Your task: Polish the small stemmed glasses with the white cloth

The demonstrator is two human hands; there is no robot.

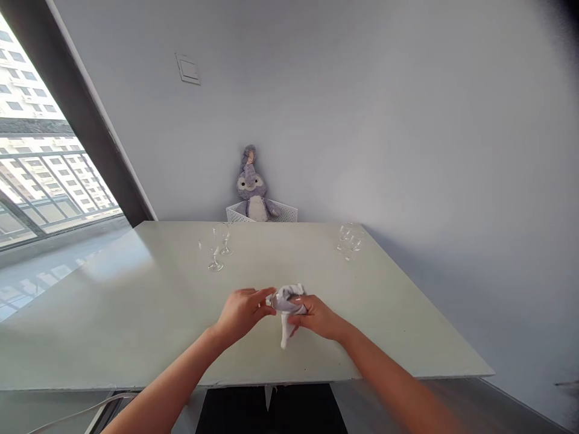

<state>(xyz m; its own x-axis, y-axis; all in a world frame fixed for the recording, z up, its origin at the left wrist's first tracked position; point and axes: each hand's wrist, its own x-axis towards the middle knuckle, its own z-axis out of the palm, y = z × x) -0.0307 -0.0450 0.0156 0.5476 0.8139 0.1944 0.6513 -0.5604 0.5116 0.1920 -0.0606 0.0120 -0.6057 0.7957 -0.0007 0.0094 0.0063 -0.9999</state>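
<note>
Above the near middle of the pale table [172, 313], my left hand [246, 308] pinches the end of a clear glass [271, 300] that lies sideways. My right hand [316, 314] grips a white and grey cloth [289, 299] wrapped around the other end of the glass. A strip of the cloth hangs down below my right fingers. Cloth and fingers hide much of the glass. Two stemmed glasses [216, 264] stand upright at the back left of the table. More clear glasses [349, 244] stand close together at the back right.
Behind the table's far edge, a purple plush toy [257, 208] sits in a white perforated basket [287, 213] by the wall. A window with a railing [49, 187] is on the left. A cable [76, 413] runs below the table's near left edge.
</note>
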